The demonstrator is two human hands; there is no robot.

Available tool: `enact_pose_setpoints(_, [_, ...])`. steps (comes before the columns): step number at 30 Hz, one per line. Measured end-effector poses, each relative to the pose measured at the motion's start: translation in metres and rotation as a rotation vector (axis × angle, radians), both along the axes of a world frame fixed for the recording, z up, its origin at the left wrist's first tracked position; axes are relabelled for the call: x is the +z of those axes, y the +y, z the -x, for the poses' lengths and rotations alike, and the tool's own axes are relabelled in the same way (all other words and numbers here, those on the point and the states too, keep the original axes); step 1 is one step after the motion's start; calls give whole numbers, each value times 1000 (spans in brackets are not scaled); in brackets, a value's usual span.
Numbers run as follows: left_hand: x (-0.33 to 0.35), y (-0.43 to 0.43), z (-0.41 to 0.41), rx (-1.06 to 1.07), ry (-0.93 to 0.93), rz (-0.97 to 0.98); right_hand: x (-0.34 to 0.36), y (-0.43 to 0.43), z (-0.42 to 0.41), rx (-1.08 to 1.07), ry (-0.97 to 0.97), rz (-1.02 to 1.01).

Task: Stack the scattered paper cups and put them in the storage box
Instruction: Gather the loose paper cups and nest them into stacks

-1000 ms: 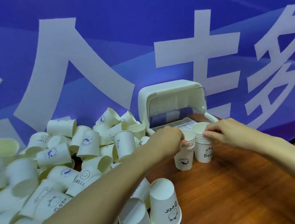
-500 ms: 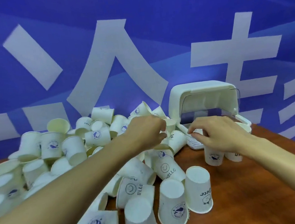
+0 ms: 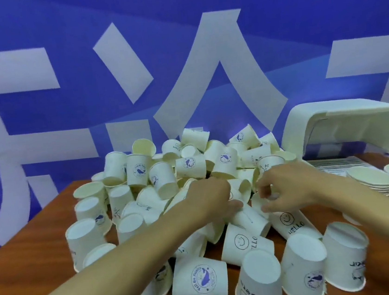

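Observation:
A big pile of white paper cups covers the middle of the wooden table, most of them lying on their sides or upside down. My left hand is down in the pile with its fingers curled out of sight among the cups and its thumb on a lying cup. My right hand pinches a small white cup between forefinger and thumb, close to the left hand. The white storage box stands at the right rear with its lid up. Two stacks of cups stand in front of it.
The wooden table ends at the left, with its corner near the pile. A blue banner with large white characters hangs right behind it. Upturned cups crowd the near edge.
Both hands left the two stacks by the box and moved left into the pile. The view swung left, so the box and stacks now sit at the right edge.

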State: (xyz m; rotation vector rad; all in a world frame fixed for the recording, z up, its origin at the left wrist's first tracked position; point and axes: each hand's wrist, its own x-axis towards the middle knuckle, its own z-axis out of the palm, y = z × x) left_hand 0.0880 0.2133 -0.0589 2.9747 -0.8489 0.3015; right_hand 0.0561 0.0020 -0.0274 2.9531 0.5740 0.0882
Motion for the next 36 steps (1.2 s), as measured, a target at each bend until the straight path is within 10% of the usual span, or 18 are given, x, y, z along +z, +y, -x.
enact_pose_setpoints(19, [55,-10,7,-33,160,582,40,-28,26,-16,209,-583])
enact_pose_setpoints(27, [84,-57,27,-167,-335,570,84,-99,72,-41,-214,-730])
enact_pose_setpoints(36, [58,-193,32,-454,-303,612,54,-192,109,-368,-539,-583])
